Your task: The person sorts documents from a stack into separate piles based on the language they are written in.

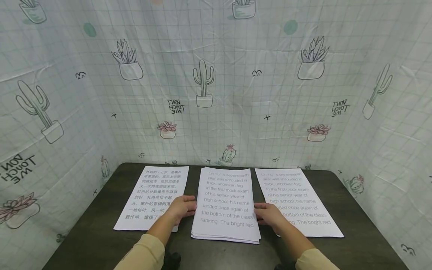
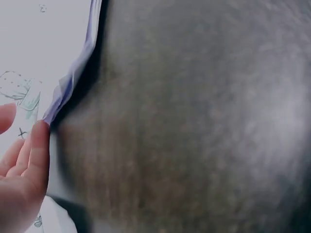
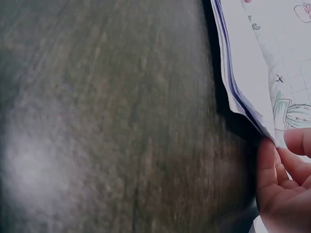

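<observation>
Paper stack (image 1: 224, 204), rectangular, wavy-edged, touches left hand (image 1: 182, 208) and right hand (image 1: 269, 215).

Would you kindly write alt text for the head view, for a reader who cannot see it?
A person's left hand and right hand touch opposite sides of a paper stack, English text on top, on a dark table. A Chinese-text page lies to the left, an English-text page to the right, a cactus-print cloth behind.

Stack (image 1: 224, 204) and right sheet (image 1: 305, 198) read "Lin Yu's"; left sheet (image 1: 155, 195), Chinese; curtain (image 1: 236, 90), "DON'T TOUCH".
</observation>
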Demonstrator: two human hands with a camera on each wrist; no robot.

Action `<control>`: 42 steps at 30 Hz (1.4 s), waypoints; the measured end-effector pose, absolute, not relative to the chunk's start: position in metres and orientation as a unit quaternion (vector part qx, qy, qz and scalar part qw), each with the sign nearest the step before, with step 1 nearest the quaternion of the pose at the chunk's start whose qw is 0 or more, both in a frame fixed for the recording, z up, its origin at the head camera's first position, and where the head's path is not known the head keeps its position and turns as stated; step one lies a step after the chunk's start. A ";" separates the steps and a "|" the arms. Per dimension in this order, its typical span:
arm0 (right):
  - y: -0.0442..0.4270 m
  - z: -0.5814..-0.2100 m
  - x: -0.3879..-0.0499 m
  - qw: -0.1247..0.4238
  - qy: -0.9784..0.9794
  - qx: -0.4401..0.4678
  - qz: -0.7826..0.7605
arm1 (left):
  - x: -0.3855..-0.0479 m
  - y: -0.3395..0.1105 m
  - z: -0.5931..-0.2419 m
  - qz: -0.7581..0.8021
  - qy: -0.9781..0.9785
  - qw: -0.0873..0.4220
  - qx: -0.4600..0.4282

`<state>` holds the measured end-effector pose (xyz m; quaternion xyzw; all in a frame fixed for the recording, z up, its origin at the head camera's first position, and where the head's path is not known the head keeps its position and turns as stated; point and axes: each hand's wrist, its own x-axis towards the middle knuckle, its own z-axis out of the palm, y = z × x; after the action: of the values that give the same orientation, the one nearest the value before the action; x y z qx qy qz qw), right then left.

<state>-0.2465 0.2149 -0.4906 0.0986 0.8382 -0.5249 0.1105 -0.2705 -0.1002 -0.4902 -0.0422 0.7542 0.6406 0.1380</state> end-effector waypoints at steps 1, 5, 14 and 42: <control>0.215 -0.491 -0.247 0.106 0.840 0.099 -0.523 | -0.270 -0.099 -0.491 0.636 0.759 0.134 -0.041; 0.214 -0.495 -0.247 0.086 0.847 0.096 -0.515 | -0.271 -0.093 -0.496 0.606 0.787 0.107 -0.042; 0.208 -0.498 -0.244 0.063 0.848 0.095 -0.517 | -0.272 -0.084 -0.503 0.548 0.834 0.048 -0.048; 0.212 -0.492 -0.246 0.047 0.810 0.097 -0.576 | -0.278 -0.083 -0.497 0.721 0.682 0.117 -0.044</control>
<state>-0.2456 0.2115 -0.4922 0.0965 0.8102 -0.5763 0.0471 -0.2782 -0.0830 -0.4969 -0.0439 0.6817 0.7208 0.1172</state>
